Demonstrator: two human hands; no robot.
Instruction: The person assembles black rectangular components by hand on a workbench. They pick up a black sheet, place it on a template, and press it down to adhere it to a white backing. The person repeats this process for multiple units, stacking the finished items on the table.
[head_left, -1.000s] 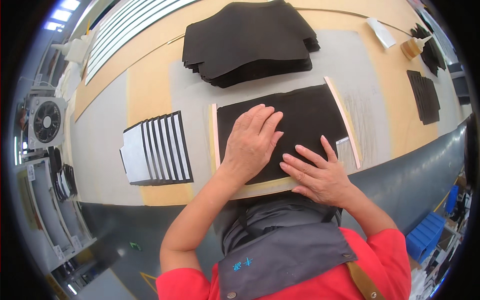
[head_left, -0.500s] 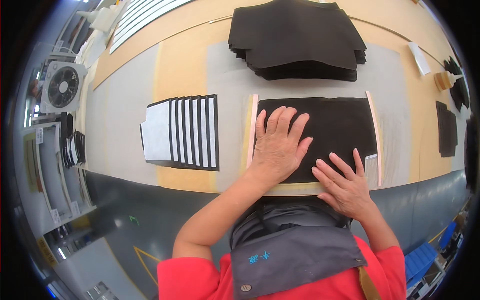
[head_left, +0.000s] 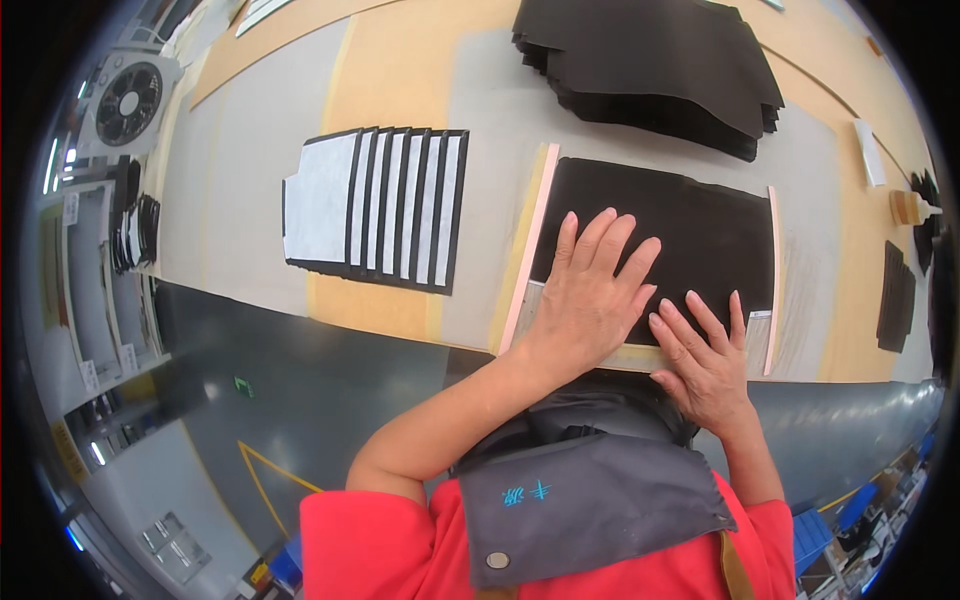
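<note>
A flat black sheet (head_left: 690, 225), of leather or a similar material, lies on the worktable in front of me. Pale pink strips run along its two sides, the left strip (head_left: 530, 245) and the right strip (head_left: 772, 270). My left hand (head_left: 590, 285) rests flat on the sheet's left half with its fingers spread. Near the front right corner, my right hand (head_left: 708, 360) lies with its fingertips on the sheet, fingers apart. Neither hand holds anything. Part of the sheet is hidden beneath both hands.
A thick stack of black sheets (head_left: 650, 65) stands behind. To the left lie overlapping white-faced black pieces (head_left: 375, 210). At the right are a bottle with a pale nozzle (head_left: 912, 208), a white strip (head_left: 869, 153) and dark pieces (head_left: 893, 298). A fan (head_left: 130, 103) stands far left.
The whole view has shifted and tilted, so the table's things sit differently in it. My left hand is slightly nearer the sheet's front edge; both hands stay spread on the sheet.
</note>
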